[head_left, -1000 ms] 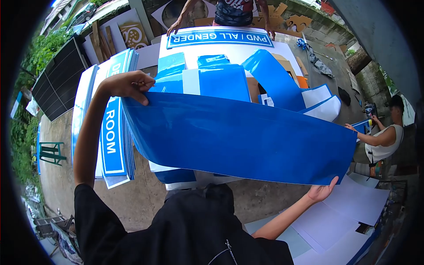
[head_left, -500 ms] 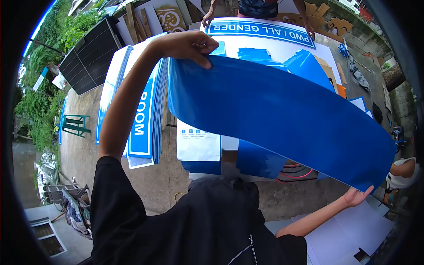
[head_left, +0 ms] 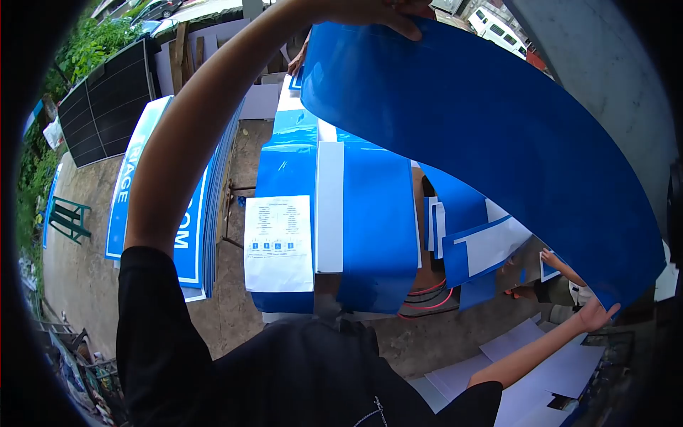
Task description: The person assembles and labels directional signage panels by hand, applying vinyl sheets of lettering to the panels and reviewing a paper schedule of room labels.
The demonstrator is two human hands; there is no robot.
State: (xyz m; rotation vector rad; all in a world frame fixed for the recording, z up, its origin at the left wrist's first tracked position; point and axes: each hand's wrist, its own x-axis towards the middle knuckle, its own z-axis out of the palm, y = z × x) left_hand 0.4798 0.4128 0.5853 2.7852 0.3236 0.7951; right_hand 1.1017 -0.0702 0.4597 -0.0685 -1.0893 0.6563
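A long, glossy blue sheet (head_left: 477,121) bows across the upper right of the head view, raised above the worktable. My left hand (head_left: 377,13), partly cut off by the top edge, pinches its upper left end. At the far lower right end, my right hand (head_left: 596,313) has the sheet's corner between thumb and fingers. Below it, blue sheeting (head_left: 380,228) covers part of the table, along with a long white strip (head_left: 329,206) and a printed paper (head_left: 279,245). The raised sheet hides the table's far right part.
Blue signs (head_left: 193,242) with white lettering stand stacked left of the table. A dark panel (head_left: 107,107) leans behind them, and a green stool (head_left: 69,219) stands farther left. Another person's hand (head_left: 297,62) shows at the far table end; a second person's arm (head_left: 562,267) is at right.
The blue sheet has been lifted higher, my left hand rising to the top edge. My view has turned, and the large PWD / ALL GENDER sign is now mostly hidden.
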